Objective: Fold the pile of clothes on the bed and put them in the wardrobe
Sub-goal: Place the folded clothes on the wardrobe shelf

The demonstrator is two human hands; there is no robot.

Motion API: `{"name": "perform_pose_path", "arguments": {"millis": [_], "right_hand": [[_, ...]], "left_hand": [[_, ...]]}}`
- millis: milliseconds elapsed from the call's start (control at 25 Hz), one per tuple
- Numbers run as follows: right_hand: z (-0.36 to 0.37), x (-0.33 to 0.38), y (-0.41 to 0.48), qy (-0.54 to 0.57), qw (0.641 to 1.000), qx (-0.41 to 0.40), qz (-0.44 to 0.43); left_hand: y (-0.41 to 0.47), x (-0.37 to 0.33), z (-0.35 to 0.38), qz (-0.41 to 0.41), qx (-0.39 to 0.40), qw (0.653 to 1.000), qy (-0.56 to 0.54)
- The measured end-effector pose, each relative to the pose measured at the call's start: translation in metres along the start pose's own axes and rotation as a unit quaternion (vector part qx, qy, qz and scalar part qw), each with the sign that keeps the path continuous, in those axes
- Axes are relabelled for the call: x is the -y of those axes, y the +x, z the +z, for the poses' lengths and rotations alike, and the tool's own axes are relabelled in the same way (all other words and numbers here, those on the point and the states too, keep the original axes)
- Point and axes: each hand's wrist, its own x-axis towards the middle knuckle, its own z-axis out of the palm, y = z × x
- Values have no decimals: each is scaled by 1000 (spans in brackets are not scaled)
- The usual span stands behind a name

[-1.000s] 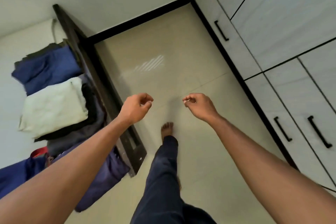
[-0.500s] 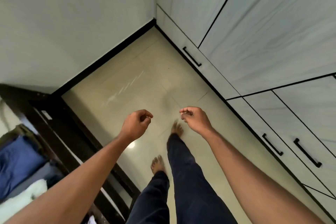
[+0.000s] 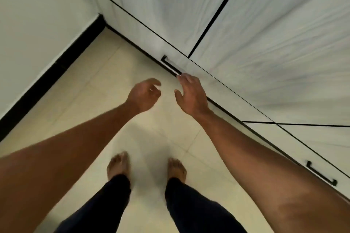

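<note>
Now, wall [image 3: 37, 15]: white, filling the upper left of the frame.
Skirting [image 3: 56, 66]: a black strip along the foot of the wall, running from the left edge up to the corner at upper centre.
Floor [image 3: 94, 100]: glossy cream tiles with faint joints, from lower left to centre.
Left hand [image 3: 144, 95]: at centre frame above the floor, fingers loosely curled and apart from the thumb, holding nothing.
Feet [image 3: 118, 164]: bare, side by side on the tiles at lower centre, toes pointing up the frame, below dark trousers [image 3: 106, 204].
Right hand [image 3: 191, 96]: just right of the left hand, fingers nearly straight and spread, holding nothing. Its top fingertip lies at the lower end of the handle, and blur hides whether it touches.
Handle [image 3: 170, 66]: a black bar on the low drawer front at centre, its long axis lying along the wardrobe's base.
Wardrobe [image 3: 265, 43]: fills the upper right. Its pale grained fronts are closed and split by thin dark gaps. Its base line runs diagonally from the corner at upper centre down to the lower right edge.
Second handle [image 3: 321, 174]: a black bar at lower right, on the same diagonal.
</note>
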Motion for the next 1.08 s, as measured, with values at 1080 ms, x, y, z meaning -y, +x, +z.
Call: {"name": "perform_pose_path", "arguments": {"millis": [1080], "right_hand": [[84,27,26,72,980,65,175]], "left_hand": [[103,55,24,-186,7,939,-289]]}}
